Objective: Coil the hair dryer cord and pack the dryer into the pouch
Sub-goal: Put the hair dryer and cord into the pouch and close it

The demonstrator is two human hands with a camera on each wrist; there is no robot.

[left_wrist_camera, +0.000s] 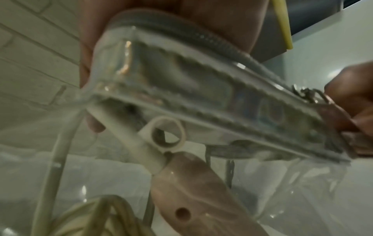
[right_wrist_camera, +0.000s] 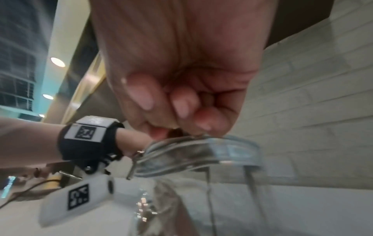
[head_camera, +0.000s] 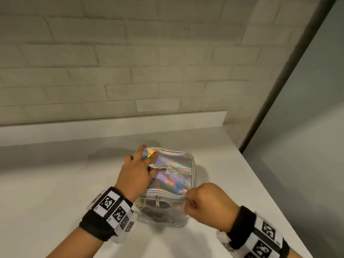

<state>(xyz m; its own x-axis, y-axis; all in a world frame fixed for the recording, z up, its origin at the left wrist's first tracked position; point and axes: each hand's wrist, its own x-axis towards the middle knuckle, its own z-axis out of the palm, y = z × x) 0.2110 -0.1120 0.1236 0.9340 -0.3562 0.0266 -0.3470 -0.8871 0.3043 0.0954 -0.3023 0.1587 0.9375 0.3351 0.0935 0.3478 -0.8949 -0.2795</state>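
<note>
As I judge pouch (head_camera: 168,175) soft, slippery, light: left hand (head_camera: 136,169) flat atop lid, fingers straight; right hand (head_camera: 206,201) fingers pinch zipper pull at near corner.

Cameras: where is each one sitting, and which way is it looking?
Head: up on the head, looking down at the pouch on the white counter; left hand and right hand show.
Left wrist: under that wrist, looking along the fingers at the pouch's zipper edge; dryer inside.
Right wrist: under that wrist, looking along the curled fingers pinching the pouch's edge.
Shared: all three show the pouch.
</note>
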